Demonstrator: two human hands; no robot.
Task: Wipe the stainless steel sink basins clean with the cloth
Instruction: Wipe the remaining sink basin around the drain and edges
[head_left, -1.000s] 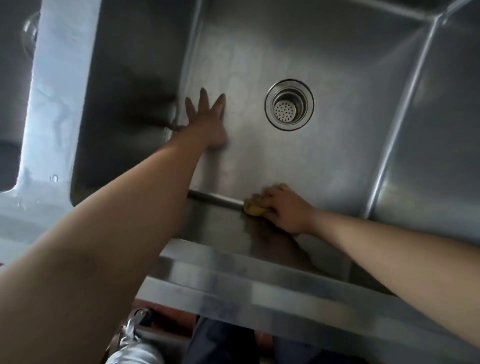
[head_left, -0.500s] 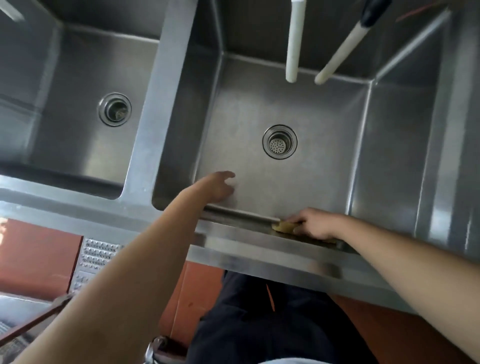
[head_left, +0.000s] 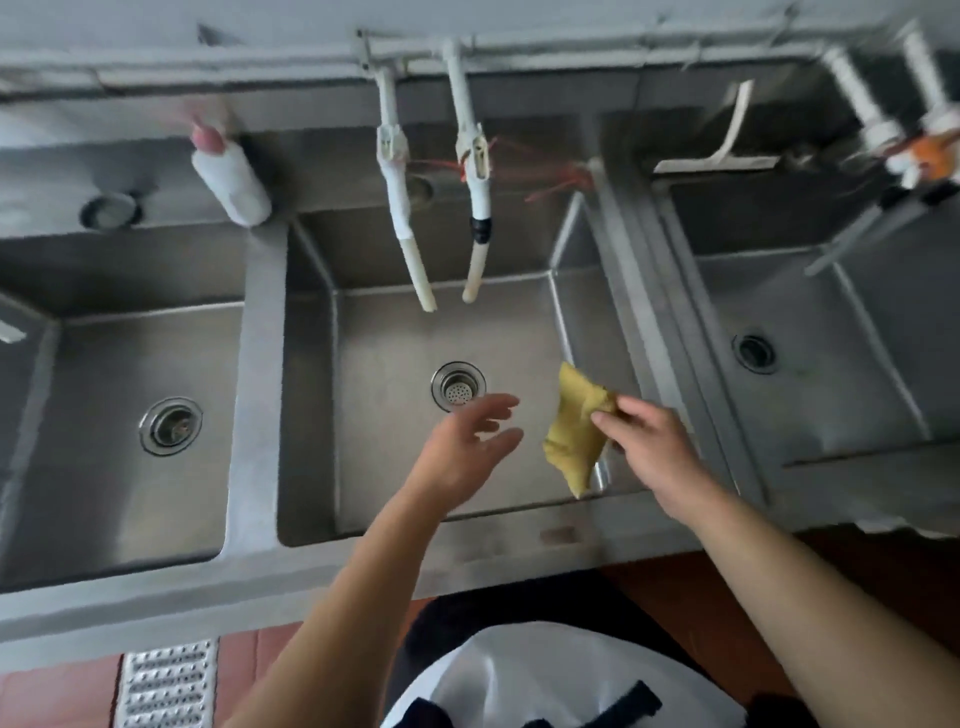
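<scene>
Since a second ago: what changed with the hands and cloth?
The right hand lifted the yellow cloth off the middle basin's front edge; it now dangles above the floor. The left hand came off the basin floor, open in the air. Cloth stays in the right hand.

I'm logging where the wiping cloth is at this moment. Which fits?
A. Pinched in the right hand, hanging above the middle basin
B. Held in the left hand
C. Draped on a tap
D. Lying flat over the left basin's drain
A: the right hand pinches the yellow cloth over the middle basin, while the left hand is open and empty.
</scene>
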